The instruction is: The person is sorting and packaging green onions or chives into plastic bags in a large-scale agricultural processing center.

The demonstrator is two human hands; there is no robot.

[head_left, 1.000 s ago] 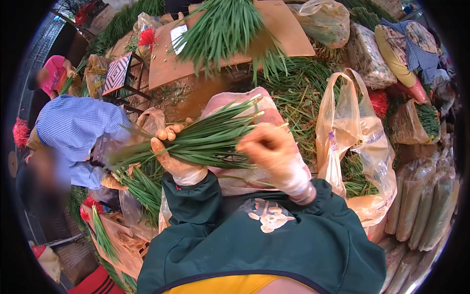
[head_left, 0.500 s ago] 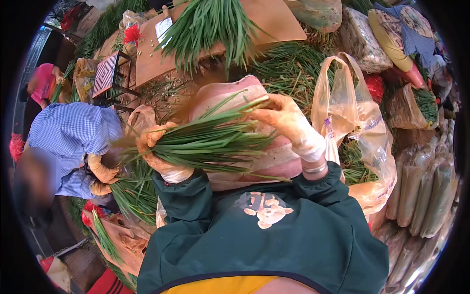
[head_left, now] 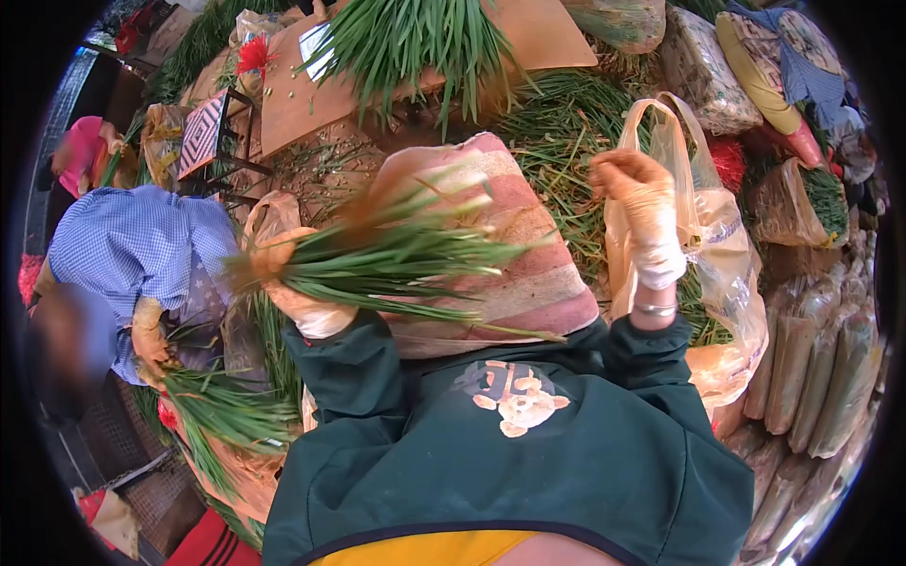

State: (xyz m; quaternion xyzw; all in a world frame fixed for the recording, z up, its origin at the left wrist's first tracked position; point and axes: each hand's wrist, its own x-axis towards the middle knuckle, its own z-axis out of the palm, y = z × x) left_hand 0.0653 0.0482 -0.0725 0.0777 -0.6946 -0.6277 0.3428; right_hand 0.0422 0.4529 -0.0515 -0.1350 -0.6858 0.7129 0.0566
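Note:
My left hand [head_left: 288, 274], in an orange-stained glove, is closed around a bunch of garlic chives [head_left: 406, 259]. Their pale ends point right, over a pink-and-white striped cloth [head_left: 538, 245] on my lap; some are smeared by motion. My right hand [head_left: 637, 203], gloved too, is raised beside the handles of a clear plastic bag [head_left: 741, 283]. Its fingers are bent and pressed together, and I cannot make out whether anything is in them. Greens show inside that bag.
A board [head_left: 557, 38] ahead carries a large heap of chives [head_left: 415, 47]. Loose leaves [head_left: 566, 132] litter the floor. At left a co-worker in a blue checked top [head_left: 142, 255] handles greens. Wrapped bundles [head_left: 840, 349] stand at right, and a patterned stool [head_left: 203, 137] is at upper left.
My right hand has left the pale ends of the chives and moved right, towards the plastic bag. The left hand still holds the bunch. The co-worker's gloved hand and greens have moved lower.

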